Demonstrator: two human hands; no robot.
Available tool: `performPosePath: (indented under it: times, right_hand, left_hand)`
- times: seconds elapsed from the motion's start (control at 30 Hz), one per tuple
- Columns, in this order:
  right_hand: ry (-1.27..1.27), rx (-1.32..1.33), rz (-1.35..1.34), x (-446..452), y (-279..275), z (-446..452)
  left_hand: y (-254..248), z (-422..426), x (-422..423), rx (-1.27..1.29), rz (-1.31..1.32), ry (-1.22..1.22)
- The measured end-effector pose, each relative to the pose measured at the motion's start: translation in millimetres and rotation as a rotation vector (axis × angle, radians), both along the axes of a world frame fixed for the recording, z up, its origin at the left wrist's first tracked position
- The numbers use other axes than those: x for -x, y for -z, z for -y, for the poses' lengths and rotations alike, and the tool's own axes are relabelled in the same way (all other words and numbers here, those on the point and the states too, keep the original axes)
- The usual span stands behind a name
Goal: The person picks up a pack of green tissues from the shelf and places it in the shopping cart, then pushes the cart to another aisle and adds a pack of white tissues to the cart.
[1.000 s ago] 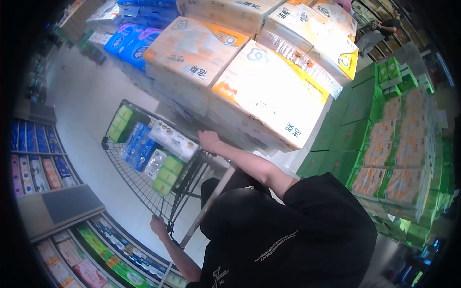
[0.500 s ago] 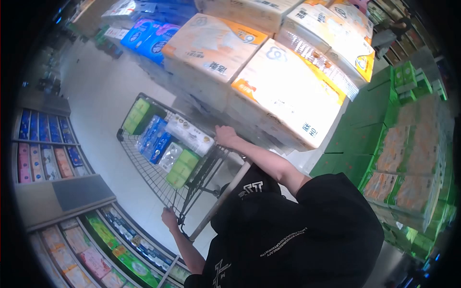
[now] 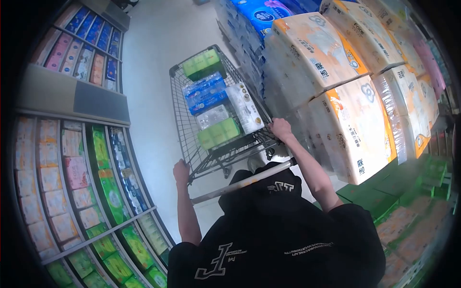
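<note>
A wire shopping cart (image 3: 178, 122) stands in front of me. My left hand (image 3: 181, 171) is closed around its left rim near the back corner. My right hand (image 3: 280, 128) is closed on the opposite rim, with its fingers partly hidden. The cart's pale handle bar (image 3: 245, 182) lies between my forearms, close to my body, and neither hand is on it. In the basket are a green pack (image 3: 200, 62) at the front, a blue pack (image 3: 205, 93), a tall white pack (image 3: 246, 108) along the right side, a clear-wrapped white pack (image 3: 212, 116) and another green pack (image 3: 219, 133).
Shelves of tissue packs (image 3: 53, 175) line the left side. A high stack of large tissue packs (image 3: 353, 127) rises close to the cart's right side, with green boxes (image 3: 372, 185) below it. Pale floor (image 3: 151, 91) runs ahead between them.
The view has turned, so the cart now points more nearly straight ahead and the tissue stack has shifted right. Both hands remain on the cart's rims.
</note>
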State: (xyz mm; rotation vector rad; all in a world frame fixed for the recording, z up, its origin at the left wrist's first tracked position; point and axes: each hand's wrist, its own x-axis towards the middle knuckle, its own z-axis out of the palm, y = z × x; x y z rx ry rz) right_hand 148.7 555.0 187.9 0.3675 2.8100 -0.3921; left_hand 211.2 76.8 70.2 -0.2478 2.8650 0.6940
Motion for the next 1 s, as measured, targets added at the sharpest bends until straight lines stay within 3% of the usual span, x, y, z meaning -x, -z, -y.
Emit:
performPosePath:
  times: [1.0]
  right_hand:
    - [0.079, 0.022, -0.064, -12.8, 17.5, -7.1]
  left_hand:
    - [23.0, 1.4, 0.3, -0.067, -0.025, 0.064]
